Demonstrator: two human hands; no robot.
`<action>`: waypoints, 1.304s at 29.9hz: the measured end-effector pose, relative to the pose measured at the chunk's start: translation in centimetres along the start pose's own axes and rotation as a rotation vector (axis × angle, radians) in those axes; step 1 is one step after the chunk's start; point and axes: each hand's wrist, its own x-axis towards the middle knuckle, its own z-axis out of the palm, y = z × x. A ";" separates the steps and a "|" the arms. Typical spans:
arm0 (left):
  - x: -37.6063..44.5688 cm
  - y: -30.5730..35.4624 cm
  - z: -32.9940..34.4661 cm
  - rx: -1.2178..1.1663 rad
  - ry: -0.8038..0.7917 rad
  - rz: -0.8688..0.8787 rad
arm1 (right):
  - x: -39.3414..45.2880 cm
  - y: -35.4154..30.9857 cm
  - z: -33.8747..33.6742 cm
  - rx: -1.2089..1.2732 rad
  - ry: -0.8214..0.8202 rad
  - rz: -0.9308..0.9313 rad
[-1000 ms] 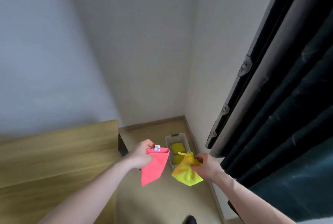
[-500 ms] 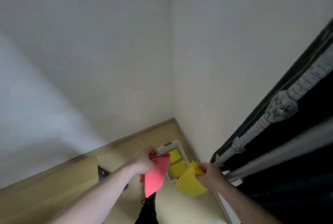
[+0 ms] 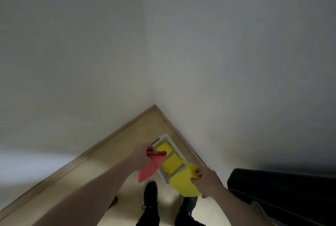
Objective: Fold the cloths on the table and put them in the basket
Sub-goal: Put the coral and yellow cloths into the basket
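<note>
A white basket (image 3: pixel 164 176) stands on the floor in the room's corner, with two folded yellow cloths (image 3: pixel 171 162) inside. My left hand (image 3: pixel 141 156) grips a folded pink cloth (image 3: pixel 151 166) by its top edge, and the cloth hangs over the basket's left rim. My right hand (image 3: pixel 205 179) pinches a folded yellow cloth (image 3: pixel 183 182) at its top corner, just over the basket's near right end.
Two white walls meet behind the basket, edged by a wooden skirting board (image 3: pixel 116 131). A dark curtain (image 3: pixel 281 194) hangs at the right. My feet in dark shoes (image 3: pixel 151 196) stand on the pale floor just in front of the basket.
The view swung right and down; the table left the frame. Both hands moved down toward the basket with their cloths, and my feet came into view.
</note>
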 end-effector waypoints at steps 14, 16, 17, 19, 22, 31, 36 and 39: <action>24.9 -10.8 9.8 0.037 -0.134 -0.099 | 23.6 5.7 10.4 0.057 -0.050 0.053; 29.0 -13.2 12.5 0.051 -0.161 -0.091 | 27.8 7.7 13.1 0.047 -0.080 0.072; 29.6 -13.3 12.5 0.075 -0.150 -0.082 | 28.6 7.8 13.3 0.041 -0.079 0.080; 32.4 -14.7 14.7 0.123 -0.163 -0.083 | 31.8 9.2 15.6 0.037 -0.098 0.081; 34.9 -15.6 16.4 0.169 -0.235 -0.068 | 34.8 10.1 17.8 0.028 -0.139 0.086; 42.2 -19.2 22.6 0.356 -0.318 -0.063 | 43.8 12.8 23.9 -0.046 -0.229 0.113; 45.4 -21.9 24.6 0.454 -0.315 -0.005 | 47.0 13.1 24.8 -0.124 -0.209 0.129; 47.4 -23.5 26.0 0.475 -0.211 0.019 | 48.4 14.0 25.4 -0.148 -0.182 0.136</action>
